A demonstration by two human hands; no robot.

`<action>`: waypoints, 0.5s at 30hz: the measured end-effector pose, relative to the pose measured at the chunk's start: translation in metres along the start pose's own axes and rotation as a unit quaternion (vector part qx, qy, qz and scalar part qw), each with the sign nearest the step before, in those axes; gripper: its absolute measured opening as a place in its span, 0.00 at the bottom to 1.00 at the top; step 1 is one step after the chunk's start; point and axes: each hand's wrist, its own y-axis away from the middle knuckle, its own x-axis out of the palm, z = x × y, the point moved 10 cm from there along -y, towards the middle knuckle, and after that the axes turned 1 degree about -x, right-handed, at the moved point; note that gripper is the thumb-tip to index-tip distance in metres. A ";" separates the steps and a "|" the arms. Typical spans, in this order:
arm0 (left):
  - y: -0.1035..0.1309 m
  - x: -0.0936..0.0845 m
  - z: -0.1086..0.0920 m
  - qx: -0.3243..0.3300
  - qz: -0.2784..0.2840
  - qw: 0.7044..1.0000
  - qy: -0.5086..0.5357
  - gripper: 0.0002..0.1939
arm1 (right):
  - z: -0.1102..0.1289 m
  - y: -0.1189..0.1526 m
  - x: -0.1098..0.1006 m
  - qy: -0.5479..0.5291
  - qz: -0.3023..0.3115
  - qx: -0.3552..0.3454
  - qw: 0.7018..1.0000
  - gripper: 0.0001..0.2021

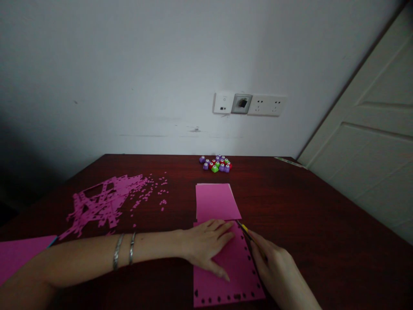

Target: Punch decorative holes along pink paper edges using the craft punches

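A pink sheet of paper (226, 284) lies near the front of the table, with dark round spots like punched holes along its right and bottom edges. Spread flat across its upper part, my left hand (211, 241) presses it down, fingers apart. My right hand (272, 260) is closed around a slim yellow-and-black knife-like tool (247, 231). The tool's dark tip touches or hovers at the sheet's upper right corner; which one, I cannot tell. Just beyond, a small stack of pink paper (216, 201) borders the sheet's top edge.
A heap of pink perforated strips (103, 200) lies on the left with scattered paper dots (148, 191). Another pink sheet (26, 254) is at the far left. Several small purple, green and red pieces with eye-like spots (215, 165) sit near the wall. Sockets (266, 105) are above the dark table (316, 215).
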 end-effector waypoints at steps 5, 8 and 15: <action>0.000 0.001 0.000 0.004 0.001 1.000 -0.008 0.48 | 0.002 0.004 0.001 0.042 -0.039 -0.015 0.998 0.21; 0.000 0.002 0.001 0.003 0.007 1.000 -0.006 0.49 | 0.006 0.007 0.002 0.077 -0.056 -0.025 0.995 0.21; -0.004 0.001 0.000 0.014 -0.002 0.999 -0.028 0.49 | 0.013 0.008 0.011 0.172 -0.038 -0.009 0.984 0.22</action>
